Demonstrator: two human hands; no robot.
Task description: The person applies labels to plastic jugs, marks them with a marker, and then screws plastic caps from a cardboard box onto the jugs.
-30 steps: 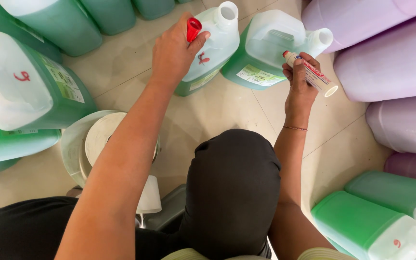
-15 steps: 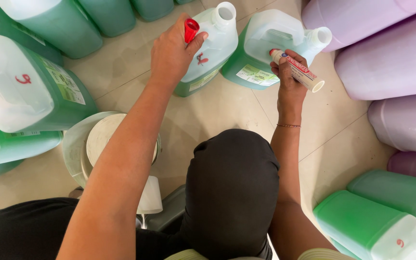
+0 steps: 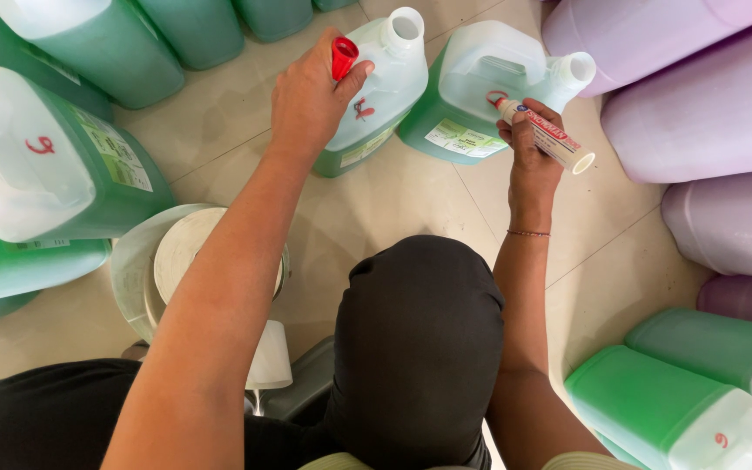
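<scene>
Right now hands hold red cap (image 3: 343, 57) and marker (image 3: 546, 136) over green jugs (image 3: 472, 96).

We see bare forearms, no sleeves; thin beaded bracelet (image 3: 528, 233) on our right wrist; black trousers (image 3: 415, 348) over raised knee.

Soft, even daylight filled the scene, bright without harsh glare. Faint shadows lay on the tiled floor (image 3: 411, 209) just under the arms. Focus stayed sharp throughout, edges slightly stretched.
</scene>
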